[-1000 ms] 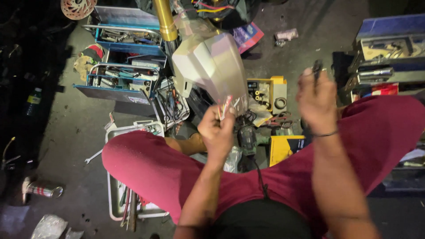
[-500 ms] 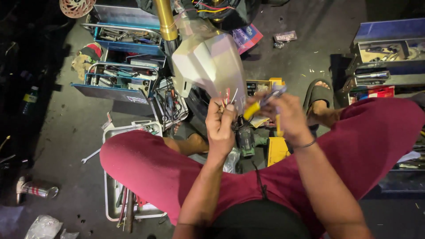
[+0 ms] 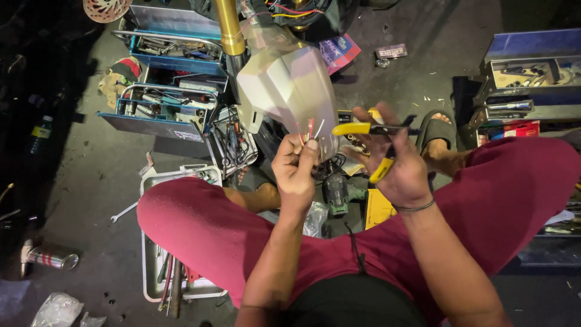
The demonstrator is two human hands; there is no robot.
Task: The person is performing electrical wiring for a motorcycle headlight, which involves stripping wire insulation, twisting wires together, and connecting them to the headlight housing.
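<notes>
Blue toolbox (image 3: 158, 109) left of the grey cover (image 3: 289, 91), trays folded open, filled with wrenches and small hand tools. Second blue toolbox (image 3: 525, 72) far right of the cover, also open, metal bits in its top tray. White tray (image 3: 150, 183) on the floor below-left of the cover, partly hidden under the left knee, long tools sticking out at its lower end.

Left hand (image 3: 295, 172) just below the cover, fingers pinched tight on a bunch of thin wires (image 3: 310, 129); red and white wire ends fan up from the fingertips, right in front of the cover's lower edge. Right hand (image 3: 399, 163) right of the cover, closed around yellow-handled pliers (image 3: 370, 136), handles spread apart, one yellow handle pointing toward the wires, dark nose pointing away to the right. Pliers near the wires but not touching; small gap between the two hands.

Green drill (image 3: 334, 192) on the floor below the cover, between the hands. Gold fork tube (image 3: 227, 27) above-left of the cover. Loose wrench (image 3: 124, 211) on the floor left of the white tray.
</notes>
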